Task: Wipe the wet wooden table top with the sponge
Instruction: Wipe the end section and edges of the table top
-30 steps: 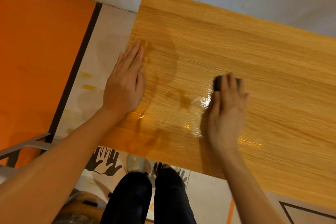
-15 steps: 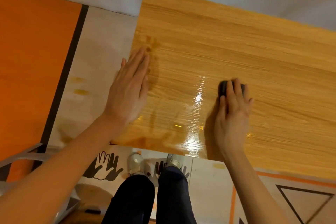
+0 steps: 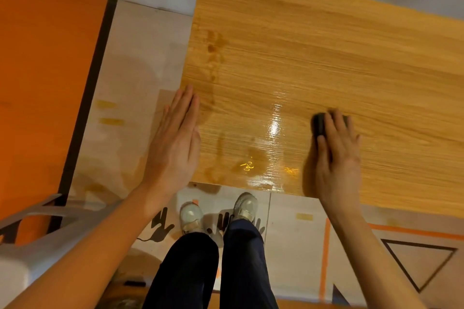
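most of the sponge (image 3: pixel 318 125) sits under the right hand (image 3: pixel 335 158), only a dark rounded end poking out past the fingertips, so its full shape can't be told, nor how firm the grip on it is. the wooden surface (image 3: pixel 326 57) runs off the right edge of the view and its far right corner is lost. the left hand (image 3: pixel 175 144) lies flat over the surface's left edge, covering that stretch of it. both forearms are cut by the bottom edge. the grey chair (image 3: pixel 37 233) at lower left shows only in part. the hand prints (image 3: pixel 160 228) on the floor are half covered by the shoes (image 3: pixel 192 217) and legs.
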Demonstrator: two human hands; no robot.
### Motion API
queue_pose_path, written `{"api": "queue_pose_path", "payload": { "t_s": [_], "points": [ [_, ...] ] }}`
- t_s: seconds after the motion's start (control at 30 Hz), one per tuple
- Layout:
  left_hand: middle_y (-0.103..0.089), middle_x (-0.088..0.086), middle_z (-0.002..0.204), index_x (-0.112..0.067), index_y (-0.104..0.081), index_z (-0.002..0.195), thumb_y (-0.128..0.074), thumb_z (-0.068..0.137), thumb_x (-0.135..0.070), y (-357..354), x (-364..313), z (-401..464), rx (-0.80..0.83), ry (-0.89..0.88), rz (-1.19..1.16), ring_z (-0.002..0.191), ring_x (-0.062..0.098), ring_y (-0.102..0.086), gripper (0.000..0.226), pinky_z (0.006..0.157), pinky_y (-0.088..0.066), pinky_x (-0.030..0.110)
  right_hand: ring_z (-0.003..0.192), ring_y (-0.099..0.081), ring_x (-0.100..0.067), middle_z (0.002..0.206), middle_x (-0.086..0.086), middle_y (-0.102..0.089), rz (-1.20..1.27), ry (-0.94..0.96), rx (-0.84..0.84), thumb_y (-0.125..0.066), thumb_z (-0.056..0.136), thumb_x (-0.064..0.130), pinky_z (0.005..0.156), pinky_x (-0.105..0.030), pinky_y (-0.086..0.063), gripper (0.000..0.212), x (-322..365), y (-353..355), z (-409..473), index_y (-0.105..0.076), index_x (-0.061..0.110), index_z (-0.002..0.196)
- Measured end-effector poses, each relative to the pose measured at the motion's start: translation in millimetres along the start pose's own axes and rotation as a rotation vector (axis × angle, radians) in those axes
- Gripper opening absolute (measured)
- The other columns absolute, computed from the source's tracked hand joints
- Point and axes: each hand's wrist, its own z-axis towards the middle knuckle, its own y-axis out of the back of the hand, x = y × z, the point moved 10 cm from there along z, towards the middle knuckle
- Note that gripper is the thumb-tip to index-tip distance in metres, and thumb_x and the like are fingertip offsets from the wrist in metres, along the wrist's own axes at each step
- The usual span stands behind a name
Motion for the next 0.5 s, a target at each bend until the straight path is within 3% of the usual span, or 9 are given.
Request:
{"api": "queue_pose_path", "payload": {
  "t_s": [0.07,0.13,0.27,0.33,0.43,0.5],
  "points": [
    [-0.017,0.013,0.167,0.002,-0.024,0.156,-0.030,0.107,-0.013,1.9,-1.4,1.2,-0.014,-0.013,0.010,0.157,0.025,-0.012,0.052,0.128,-0.003,0.028,0.149,-0.016,-0.026,0.157,-0.006,-0.030,0.017,-0.150,-0.092,-0.040,0.103,0.009,0.122,-0.050,-0.010,0.042,-10.5,5.3,-4.7,-0.041,0.009,0.145],
    [-0.019,0.015,0.166,0.004,-0.026,0.155,-0.031,0.106,-0.011,1.2,-2.9,0.5,-0.010,-0.021,0.021,0.157,0.026,-0.014,0.051,0.128,-0.004,0.030,0.149,-0.017,-0.027,0.156,-0.008,-0.032,0.024,-0.144,-0.131,-0.041,0.102,0.011,0.123,-0.046,-0.010,0.042,23.4,-10.0,-8.2,-0.041,0.009,0.144],
    [-0.018,0.014,0.167,0.002,-0.026,0.156,-0.032,0.107,-0.008,2.2,-2.7,0.8,-0.003,-0.002,0.031,0.157,0.025,-0.013,0.050,0.128,-0.007,0.034,0.148,-0.022,-0.024,0.154,-0.005,-0.036,0.009,0.153,-0.023,-0.043,0.102,0.016,0.123,-0.043,-0.014,0.041,132.9,-73.4,-23.7,-0.044,0.012,0.143],
    [-0.019,0.014,0.166,0.002,-0.026,0.156,-0.034,0.107,-0.006,2.4,-4.1,1.0,-0.003,-0.007,0.032,0.156,0.026,-0.013,0.050,0.128,-0.006,0.033,0.148,-0.021,-0.021,0.155,-0.002,-0.035,-0.023,0.283,0.056,-0.043,0.103,0.019,0.123,-0.041,-0.014,0.042,149.5,-82.3,-27.6,-0.043,0.015,0.144],
    [-0.020,0.016,0.166,0.003,-0.025,0.155,-0.035,0.106,-0.005,3.5,-5.7,-0.2,-0.011,-0.023,-0.003,0.156,0.028,-0.014,0.051,0.128,-0.004,0.033,0.149,-0.017,-0.018,0.156,0.000,-0.033,-0.044,0.305,0.122,-0.041,0.104,0.020,0.124,-0.038,-0.008,0.042,100.2,-56.5,-29.4,-0.040,0.016,0.146],
    [-0.019,0.018,0.166,0.004,-0.024,0.155,-0.034,0.105,-0.006,3.0,-5.7,-1.4,-0.004,-0.028,-0.027,0.156,0.029,-0.013,0.052,0.128,-0.004,0.034,0.150,-0.014,-0.018,0.157,-0.001,-0.031,-0.023,0.143,0.067,-0.042,0.103,0.015,0.124,-0.043,-0.007,0.043,39.4,-22.1,-33.9,-0.040,0.014,0.146]
  ]
}}
